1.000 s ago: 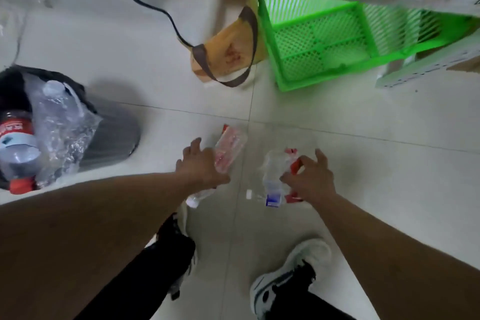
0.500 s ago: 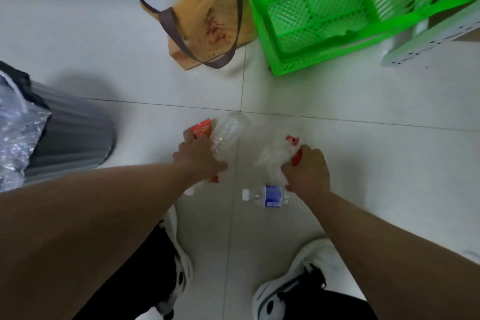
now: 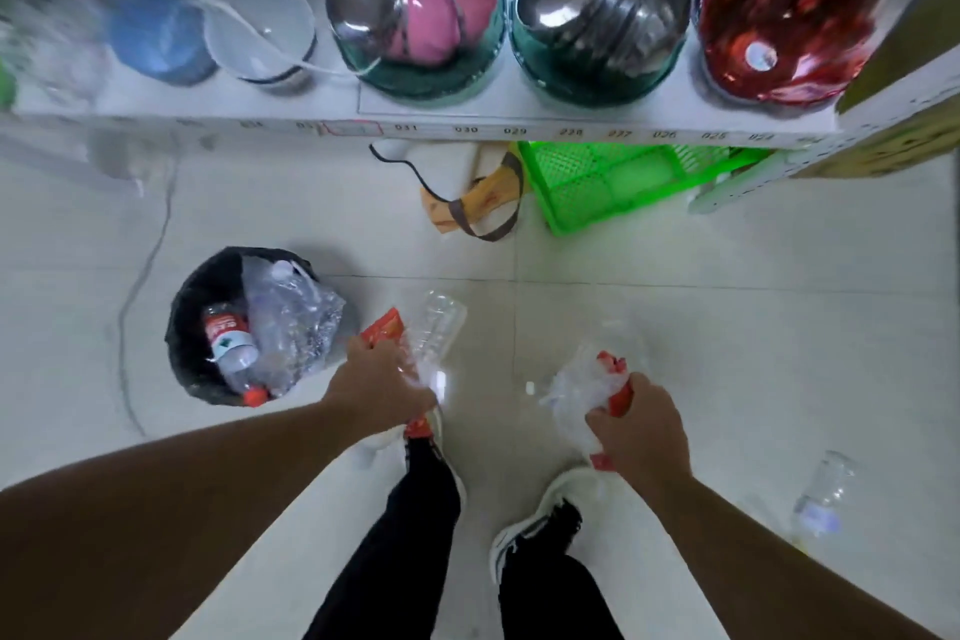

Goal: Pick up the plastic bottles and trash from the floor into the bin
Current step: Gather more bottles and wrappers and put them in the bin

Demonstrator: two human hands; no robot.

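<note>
Step in hand: carry phase; both hands are loaded and raised off the floor.
Left hand (image 3: pixel 382 387): at frame centre-left, fingers curled round a clear plastic bottle (image 3: pixel 434 327) and a red wrapper (image 3: pixel 383 327) together.
Right hand (image 3: pixel 641 429): at centre-right, fingers closed round crumpled clear plastic (image 3: pixel 574 392) with a red wrapper piece (image 3: pixel 615 382).
Bin (image 3: pixel 195 369): black-lined, left of centre, just beside the left hand; already contains a red-labelled bottle (image 3: pixel 231 343) and clear plastic.
Remaining item: one clear bottle on the floor (image 3: pixel 823 496), lower right.
Next move, judged: bring each hand over the bin opening, release, then collect the lower-right bottle.
</note>
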